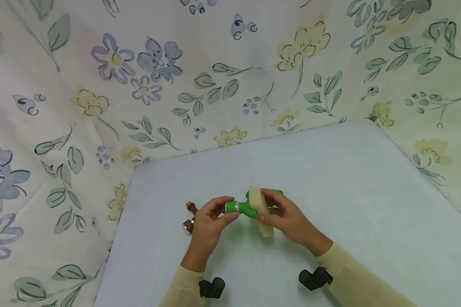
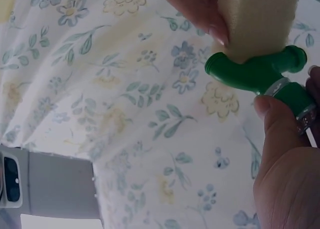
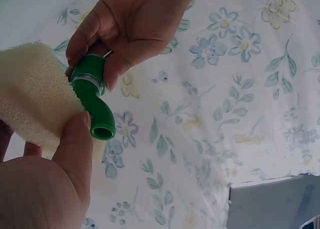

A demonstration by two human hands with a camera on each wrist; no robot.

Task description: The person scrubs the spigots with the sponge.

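Note:
A green Y-shaped hose splitter [image 1: 247, 209] with a silver band is held above the table. The left hand [image 1: 210, 222] pinches its ribbed collar [image 1: 232, 207] between thumb and fingers. A thick cream sponge [image 1: 256, 200] is gripped by the right hand [image 1: 292, 217]. In the left wrist view the sponge [image 2: 257, 21] lies against the crotch between the two outlets of the splitter [image 2: 250, 73]. One open, threaded outlet [image 3: 103, 132] faces down in the right wrist view. A small green part [image 1: 279, 191] shows past the right fingers; what it belongs to is hidden.
A brown fitting [image 1: 192, 208] with brass and silver ends lies on the white table [image 1: 311, 157], left of and partly behind the left hand. Floral cloth [image 1: 215, 85] hangs behind the table and at both sides. Black wrist cameras [image 1: 212, 288] are strapped to both forearms.

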